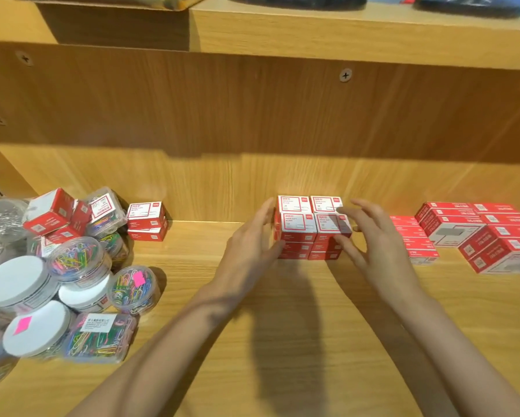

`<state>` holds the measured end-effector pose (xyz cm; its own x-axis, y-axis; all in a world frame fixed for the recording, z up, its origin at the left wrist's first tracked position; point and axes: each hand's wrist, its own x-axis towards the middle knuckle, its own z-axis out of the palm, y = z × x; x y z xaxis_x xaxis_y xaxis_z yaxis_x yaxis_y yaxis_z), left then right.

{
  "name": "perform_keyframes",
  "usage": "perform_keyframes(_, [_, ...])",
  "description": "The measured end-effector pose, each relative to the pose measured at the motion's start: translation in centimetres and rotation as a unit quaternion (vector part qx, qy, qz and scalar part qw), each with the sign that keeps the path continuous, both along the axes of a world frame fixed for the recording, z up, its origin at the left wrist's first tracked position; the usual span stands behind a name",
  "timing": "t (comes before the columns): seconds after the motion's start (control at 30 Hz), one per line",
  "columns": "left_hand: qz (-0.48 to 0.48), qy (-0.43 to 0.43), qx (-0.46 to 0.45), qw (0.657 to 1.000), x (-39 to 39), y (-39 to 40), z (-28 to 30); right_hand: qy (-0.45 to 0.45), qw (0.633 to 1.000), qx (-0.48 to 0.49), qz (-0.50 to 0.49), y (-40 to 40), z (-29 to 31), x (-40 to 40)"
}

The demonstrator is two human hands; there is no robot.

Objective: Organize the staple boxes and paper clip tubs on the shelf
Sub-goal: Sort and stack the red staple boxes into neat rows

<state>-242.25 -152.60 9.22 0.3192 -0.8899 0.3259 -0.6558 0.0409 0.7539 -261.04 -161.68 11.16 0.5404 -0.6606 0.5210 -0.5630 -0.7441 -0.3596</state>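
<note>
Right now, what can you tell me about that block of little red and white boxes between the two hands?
The block of boxes is a neat stack of small cardboard cartons, two across and two deep on top, about three layers high. Tops are white with red frames and small print; sides are red. It stands squarely on the wooden shelf, near the back panel. The left hand touches its left side with straight fingers; the right hand reaches its right side, fingers spread.

Single head-worn, wide-angle view, directed forward and down into a wooden shelf (282, 326) at close range. Back panel (252, 115) faced squarely; upper shelf edge (342, 34) along the top of frame. Both forearms entering from the bottom edge. Straight lines bowed toward the margins. No second view.
</note>
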Motion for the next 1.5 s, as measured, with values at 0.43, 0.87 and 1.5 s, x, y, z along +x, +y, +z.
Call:
perform_keyframes(0.43, [0.276,-0.278,0.028,0.920,11.9,12.4,3.4,0.080,0.921,0.221,0.309,5.0,-1.9,19.6])
perform_keyframes(0.87, [0.322,-0.122,0.057,0.937,17.5,15.5,5.7,0.028,0.941,0.164,0.294,6.6,-4.9,25.0])
perform_keyframes(1.5, [0.171,-0.122,-0.056,0.976,12.5,10.4,6.4,-0.037,0.957,0.221,0.183,5.6,-0.6,11.5])
